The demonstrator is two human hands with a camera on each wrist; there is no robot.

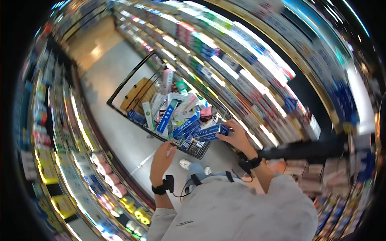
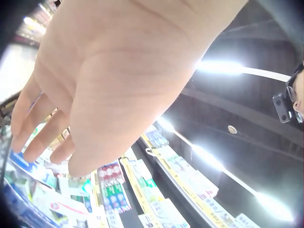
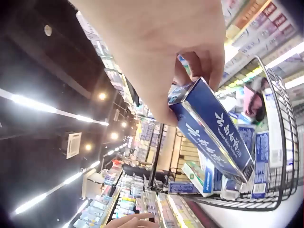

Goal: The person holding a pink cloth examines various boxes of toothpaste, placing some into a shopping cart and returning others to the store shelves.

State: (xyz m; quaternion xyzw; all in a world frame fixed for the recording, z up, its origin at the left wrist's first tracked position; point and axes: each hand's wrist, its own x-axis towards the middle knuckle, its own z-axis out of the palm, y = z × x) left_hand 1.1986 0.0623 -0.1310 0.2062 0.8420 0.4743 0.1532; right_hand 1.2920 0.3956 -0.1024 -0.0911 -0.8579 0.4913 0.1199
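My right hand [image 1: 237, 138] grips one end of a blue toothpaste box [image 3: 213, 128] between thumb and fingers. The box is tilted, its far end pointing down over the goods in a black wire shopping cart [image 1: 130, 120]. White lettering runs along two of its blue faces in the right wrist view. My left hand [image 1: 163, 160] is at the near left side of the cart, fingertips right at its rim. In the left wrist view its fingers are loosely extended, with nothing visible in them.
The cart holds a heap of boxes, among them a blue-and-white box [image 1: 167, 116], a pink item [image 1: 206, 112] and a brown carton [image 1: 138, 94]. Stocked shelves [image 1: 225, 52] line the right side, and more shelves [image 1: 80, 156] the left. Grey floor [image 1: 104, 76] stretches ahead.
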